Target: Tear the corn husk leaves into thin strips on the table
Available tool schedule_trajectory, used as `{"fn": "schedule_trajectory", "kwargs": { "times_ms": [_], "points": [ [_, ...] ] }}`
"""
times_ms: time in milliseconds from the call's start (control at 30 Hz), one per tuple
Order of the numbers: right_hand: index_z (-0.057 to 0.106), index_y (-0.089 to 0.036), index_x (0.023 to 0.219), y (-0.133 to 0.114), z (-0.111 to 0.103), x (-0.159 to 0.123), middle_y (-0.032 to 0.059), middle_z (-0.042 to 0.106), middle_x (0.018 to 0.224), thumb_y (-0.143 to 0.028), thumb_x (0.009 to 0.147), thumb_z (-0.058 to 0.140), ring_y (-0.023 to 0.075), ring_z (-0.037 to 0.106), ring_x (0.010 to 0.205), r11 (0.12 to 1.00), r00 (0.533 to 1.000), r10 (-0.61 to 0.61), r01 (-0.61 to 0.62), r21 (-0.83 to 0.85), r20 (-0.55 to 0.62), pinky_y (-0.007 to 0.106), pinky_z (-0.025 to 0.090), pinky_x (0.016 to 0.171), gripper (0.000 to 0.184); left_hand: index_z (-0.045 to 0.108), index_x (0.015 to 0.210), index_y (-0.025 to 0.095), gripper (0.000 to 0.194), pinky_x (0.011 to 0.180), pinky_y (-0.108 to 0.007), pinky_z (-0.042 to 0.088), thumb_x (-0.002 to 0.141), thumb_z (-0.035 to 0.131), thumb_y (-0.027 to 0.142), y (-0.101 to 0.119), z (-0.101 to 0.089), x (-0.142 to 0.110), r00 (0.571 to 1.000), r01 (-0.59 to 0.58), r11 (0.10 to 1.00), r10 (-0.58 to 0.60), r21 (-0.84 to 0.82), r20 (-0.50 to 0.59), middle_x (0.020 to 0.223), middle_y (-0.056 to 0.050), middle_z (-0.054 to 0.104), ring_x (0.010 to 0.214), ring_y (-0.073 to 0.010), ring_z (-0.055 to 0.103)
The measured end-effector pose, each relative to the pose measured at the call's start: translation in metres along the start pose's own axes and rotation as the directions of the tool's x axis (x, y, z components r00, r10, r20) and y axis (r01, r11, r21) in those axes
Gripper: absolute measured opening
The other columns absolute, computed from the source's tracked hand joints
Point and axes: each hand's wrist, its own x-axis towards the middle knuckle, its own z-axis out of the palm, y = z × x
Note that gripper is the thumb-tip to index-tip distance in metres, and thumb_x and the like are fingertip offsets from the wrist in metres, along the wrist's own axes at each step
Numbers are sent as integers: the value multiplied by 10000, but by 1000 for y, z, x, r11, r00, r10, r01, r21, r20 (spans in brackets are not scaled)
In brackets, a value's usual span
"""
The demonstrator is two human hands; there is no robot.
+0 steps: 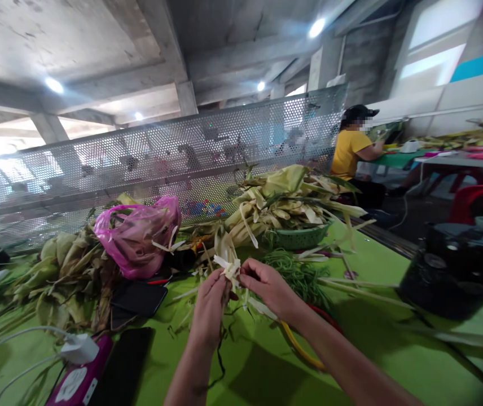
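Observation:
My left hand (210,307) and my right hand (269,287) meet over the green table (394,361), both pinched on a small bundle of pale leaf strips (229,264) held upright between them. The strips fan out above my fingertips. A dark thin string hangs down from under my left hand. Behind my right hand lies a bunch of thin green strands (296,273).
A green basket (298,237) heaped with husk leaves stands behind. A pink plastic bag (137,234) sits on a leaf pile at left. Phones and a white charger (78,348) lie front left. A dark machine (457,270) is at right. A person in yellow (351,152) sits beyond.

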Motion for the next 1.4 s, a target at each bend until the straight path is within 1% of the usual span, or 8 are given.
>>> {"fn": "schedule_trajectory", "kwargs": {
  "times_ms": [167, 400, 600, 833, 967, 1100, 1233, 1400],
  "points": [
    [521, -183, 675, 1, -4, 0, -46, 449, 629, -313, 807, 589, 117, 393, 609, 986, 999, -6, -2, -167, -50, 241, 304, 565, 197, 659, 938, 140, 330, 580, -203, 405, 719, 687, 386, 0, -2, 1, 993, 48, 992, -61, -118, -105, 721, 1, 578, 583, -86, 461],
    [619, -172, 785, 7, -2, 3, -2, 575, 721, -469, 745, 684, 136, 500, 654, 954, 988, 152, -138, 266, -31, 253, 396, 616, 307, 666, 937, 159, 235, 728, -230, 420, 841, 522, 318, 10, -3, -3, 992, -93, 974, 74, 205, 99, 819, -25, 617, 782, -149, 524],
    [598, -168, 689, 1, -3, 1, -25, 530, 659, -416, 743, 701, 123, 471, 632, 991, 991, 30, -13, 131, -129, 250, 390, 621, 274, 665, 1056, 183, 316, 847, -262, 413, 860, 522, 385, 10, 0, -5, 982, -109, 955, 60, 277, 179, 963, -53, 656, 969, -197, 543],
    [553, -181, 677, 7, -2, 3, -20, 519, 628, -421, 761, 656, 130, 470, 592, 973, 957, 95, -31, 227, -274, 265, 406, 583, 275, 658, 1032, 148, 414, 680, -224, 394, 843, 556, 502, -2, 0, -3, 991, -56, 980, 32, 189, 129, 823, -29, 608, 701, -127, 482],
    [611, -197, 883, 7, -15, 5, 22, 591, 847, -346, 712, 716, 183, 543, 769, 999, 946, -31, 20, -36, -322, 308, 440, 723, 249, 668, 1034, 173, 395, 739, -236, 402, 851, 545, 500, 2, -2, -2, 983, -103, 962, 60, 254, 173, 845, -26, 616, 757, -141, 502],
    [665, -266, 1062, -2, -25, 3, 59, 572, 1161, -348, 790, 672, 249, 484, 1125, 948, 967, -192, 137, -288, -169, 382, 353, 980, 284, 656, 1052, 175, 381, 804, -260, 408, 872, 515, 480, 4, 2, 0, 957, -157, 935, 65, 317, 282, 921, -48, 637, 852, -170, 527],
    [718, -235, 821, -4, -19, 2, 55, 633, 1030, -327, 800, 673, 237, 533, 1042, 951, 981, -191, 178, -252, -27, 387, 360, 970, 104, 662, 973, 154, 393, 757, -261, 412, 880, 485, 492, 0, 6, 0, 926, -207, 891, 45, 404, 374, 878, -52, 633, 818, -179, 526],
    [698, -206, 708, -1, -8, 2, 36, 591, 867, -282, 734, 715, 202, 559, 896, 984, 983, -151, 138, -116, -103, 355, 405, 884, 82, 679, 852, 157, 358, 766, -280, 422, 851, 532, 484, -2, 7, -5, 913, -150, 879, -52, 453, 404, 813, -51, 636, 824, -203, 544]
  ]
}}
